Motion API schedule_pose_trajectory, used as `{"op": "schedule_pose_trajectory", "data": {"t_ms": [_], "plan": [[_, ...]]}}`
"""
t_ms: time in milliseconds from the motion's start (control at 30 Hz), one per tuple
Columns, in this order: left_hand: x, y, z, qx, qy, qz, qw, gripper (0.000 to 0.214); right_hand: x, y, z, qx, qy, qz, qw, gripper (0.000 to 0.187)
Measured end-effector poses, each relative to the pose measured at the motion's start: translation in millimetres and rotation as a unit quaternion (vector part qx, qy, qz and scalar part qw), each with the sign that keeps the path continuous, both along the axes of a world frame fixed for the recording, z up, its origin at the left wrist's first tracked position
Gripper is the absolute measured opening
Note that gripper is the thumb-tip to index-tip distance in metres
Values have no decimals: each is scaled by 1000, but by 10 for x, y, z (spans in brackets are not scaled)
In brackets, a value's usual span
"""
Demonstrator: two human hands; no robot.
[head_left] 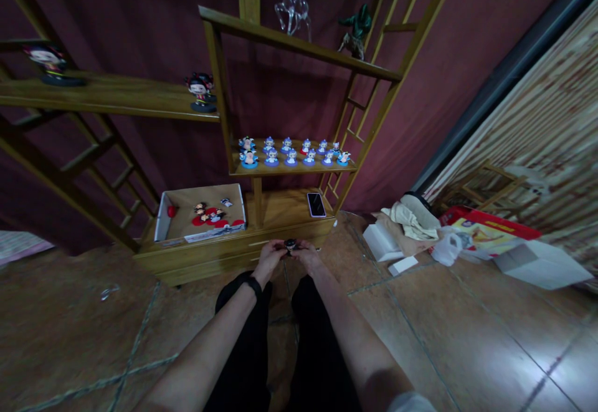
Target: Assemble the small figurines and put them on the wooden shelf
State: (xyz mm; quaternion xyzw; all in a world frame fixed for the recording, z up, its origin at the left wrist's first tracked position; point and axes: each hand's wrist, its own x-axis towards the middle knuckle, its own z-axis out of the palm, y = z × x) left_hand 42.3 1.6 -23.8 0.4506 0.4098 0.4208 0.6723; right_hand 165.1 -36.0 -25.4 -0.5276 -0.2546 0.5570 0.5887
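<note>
Between my two hands, in front of the low drawers, is a small dark figurine (290, 245). My left hand (270, 256), with a black band on its wrist, grips it from the left side. From the other side, the fingers of my right hand (308, 256) close on it too. The figurine's details are too small to make out. Beyond my hands, a shallow cardboard box (182, 209) with several small figurines (208, 214) and red round pieces rests on the cabinet's lower shelf. Two rows of small blue and purple figurines (290, 158) stand upright on the shelf above.
A phone (316, 204) lies on the lower shelf at the right. Larger figurines (200, 91) stand on the upper left shelf, and a clear glass deer (293, 7) at the top. White boxes (380, 244), a plastic bag (447, 247) and cloth (411, 219) are on the tiled floor to the right.
</note>
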Motion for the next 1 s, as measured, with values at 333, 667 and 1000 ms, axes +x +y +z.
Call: {"op": "schedule_pose_trajectory", "data": {"t_ms": [333, 667, 1000], "plan": [[25, -59, 72, 43, -5, -29, 999, 32, 0, -119, 242, 21, 72, 30, 997, 34], [57, 10, -27, 88, 46, -41, 994, 23, 28, -98, 200, 3, 85, 12, 996, 31], [-97, 41, 256, 308, 356, -124, 874, 23, 21, -103, 163, 28, 68, 48, 996, 28]]}}
